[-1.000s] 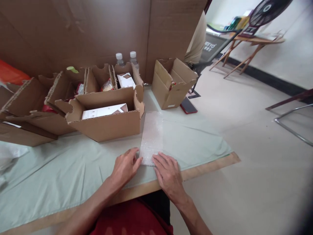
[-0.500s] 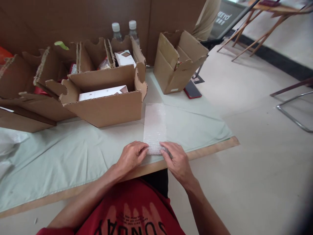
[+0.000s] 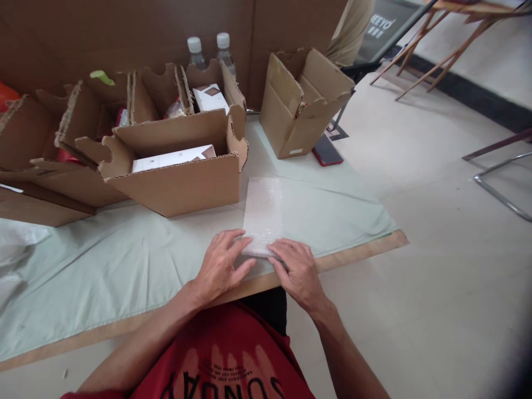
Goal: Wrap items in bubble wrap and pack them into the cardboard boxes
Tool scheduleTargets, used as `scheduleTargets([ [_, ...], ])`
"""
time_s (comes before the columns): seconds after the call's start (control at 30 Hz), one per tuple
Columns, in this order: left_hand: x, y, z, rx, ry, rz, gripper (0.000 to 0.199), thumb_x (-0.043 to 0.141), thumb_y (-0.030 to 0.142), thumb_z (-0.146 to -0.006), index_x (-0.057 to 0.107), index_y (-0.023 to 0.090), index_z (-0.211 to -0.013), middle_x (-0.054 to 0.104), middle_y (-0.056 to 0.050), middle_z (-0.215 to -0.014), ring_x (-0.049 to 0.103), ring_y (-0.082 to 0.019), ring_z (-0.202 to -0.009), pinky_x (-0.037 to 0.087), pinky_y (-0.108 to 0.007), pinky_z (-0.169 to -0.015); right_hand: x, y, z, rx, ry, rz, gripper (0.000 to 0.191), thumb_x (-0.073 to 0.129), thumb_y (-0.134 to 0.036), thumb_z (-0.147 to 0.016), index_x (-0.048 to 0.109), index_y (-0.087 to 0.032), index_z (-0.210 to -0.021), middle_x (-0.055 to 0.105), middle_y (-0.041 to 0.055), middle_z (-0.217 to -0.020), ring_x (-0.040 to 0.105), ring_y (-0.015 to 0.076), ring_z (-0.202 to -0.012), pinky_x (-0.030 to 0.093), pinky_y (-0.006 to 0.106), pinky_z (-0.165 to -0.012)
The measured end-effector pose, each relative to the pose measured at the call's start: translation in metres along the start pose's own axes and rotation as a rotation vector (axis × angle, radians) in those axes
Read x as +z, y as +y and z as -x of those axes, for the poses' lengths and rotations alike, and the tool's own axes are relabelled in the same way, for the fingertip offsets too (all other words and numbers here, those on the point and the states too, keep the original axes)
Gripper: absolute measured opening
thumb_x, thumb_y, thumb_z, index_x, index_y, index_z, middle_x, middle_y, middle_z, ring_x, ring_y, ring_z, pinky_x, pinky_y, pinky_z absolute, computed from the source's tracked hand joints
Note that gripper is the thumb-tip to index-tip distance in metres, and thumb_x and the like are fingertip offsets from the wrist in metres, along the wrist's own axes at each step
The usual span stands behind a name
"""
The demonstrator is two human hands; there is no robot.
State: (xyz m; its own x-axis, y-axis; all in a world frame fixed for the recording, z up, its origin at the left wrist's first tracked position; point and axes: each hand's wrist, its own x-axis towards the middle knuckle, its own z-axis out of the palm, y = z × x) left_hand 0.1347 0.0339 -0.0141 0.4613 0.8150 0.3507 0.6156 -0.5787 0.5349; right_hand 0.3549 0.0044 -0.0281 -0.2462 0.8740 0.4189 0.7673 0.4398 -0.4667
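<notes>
Bubble wrap [image 3: 264, 210] lies flat on the cloth-covered counter [image 3: 137, 260], near end close to the front edge, long side running away from the person, right of the front cardboard box [image 3: 178, 188]. Left hand [image 3: 222, 263] at the wrap's near left corner: fingers loosely curved, thumb held apart from them, fingertips at the edge. Right hand [image 3: 297, 269] at the near right corner, fingers bent together, tips on the wrap, thumb just below; can't tell if either hand pinches the film. Front box is open-topped, holds a white carton [image 3: 174, 158] lying low inside. Behind it, a row of more open boxes; the rightmost of these holds another white carton [image 3: 211, 98], upper end showing. Two capped clear bottles [image 3: 224, 52] stand behind that one, against a tall cardboard panel [image 3: 166, 33]. Separate open box [image 3: 305, 102] sits beyond the wrap, to the right, with a dark flat slab with a red edge [image 3: 327, 150] just beside it. Clear plastic [image 3: 16, 244] lies at the far left of the counter. Off to the right: folding-leg wooden table [image 3: 469, 11] and a metal chair leg [image 3: 499, 194] on the pale floor.
</notes>
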Motion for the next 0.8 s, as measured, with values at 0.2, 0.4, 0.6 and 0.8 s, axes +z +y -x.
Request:
scheduleTargets([
  [0.2,0.005,-0.005,-0.003,-0.022,-0.089,0.107,0.022,0.053,0.019,-0.097,0.07,0.018,-0.111,0.075,-0.01,-0.103,0.067,-0.025,-0.097,0.052,-0.042,-0.088,-0.006,-0.001,-0.003,0.07,0.013,-0.051,0.024,0.055,-0.028,-0.101,0.068,-0.023,-0.12,0.075,0.0082,-0.112,0.067,0.0259,-0.105,0.049,0.044,-0.092],
  [0.4,0.017,-0.012,-0.02,-0.116,-0.05,0.043,0.026,0.051,0.018,-0.097,0.071,0.015,-0.113,0.072,-0.013,-0.108,0.067,-0.027,-0.099,0.054,-0.044,-0.09,0.0,0.002,-0.001,-0.018,0.042,0.138,0.027,0.058,-0.023,-0.098,0.066,-0.021,-0.123,0.069,0.0122,-0.129,0.062,0.0298,-0.118,0.046,0.045,-0.096],
  [0.6,0.005,-0.005,-0.001,0.001,-0.003,0.033,0.032,0.063,0.031,-0.094,0.066,0.017,-0.123,0.067,-0.016,-0.126,0.061,-0.03,-0.116,0.052,-0.048,-0.096,0.001,0.007,-0.005,-0.016,0.018,0.027,0.021,0.056,-0.024,-0.1,0.069,-0.021,-0.116,0.076,0.0075,-0.108,0.067,0.0262,-0.109,0.047,0.043,-0.092],
  [0.8,0.001,-0.008,0.0,-0.024,-0.036,0.12,0.02,0.056,0.022,-0.097,0.071,0.018,-0.11,0.076,-0.009,-0.096,0.067,-0.025,-0.092,0.053,-0.043,-0.085,-0.012,0.001,0.0,-0.011,-0.009,-0.075,0.026,0.058,-0.027,-0.099,0.065,-0.021,-0.123,0.073,0.0096,-0.115,0.066,0.0264,-0.109,0.049,0.043,-0.092],
])
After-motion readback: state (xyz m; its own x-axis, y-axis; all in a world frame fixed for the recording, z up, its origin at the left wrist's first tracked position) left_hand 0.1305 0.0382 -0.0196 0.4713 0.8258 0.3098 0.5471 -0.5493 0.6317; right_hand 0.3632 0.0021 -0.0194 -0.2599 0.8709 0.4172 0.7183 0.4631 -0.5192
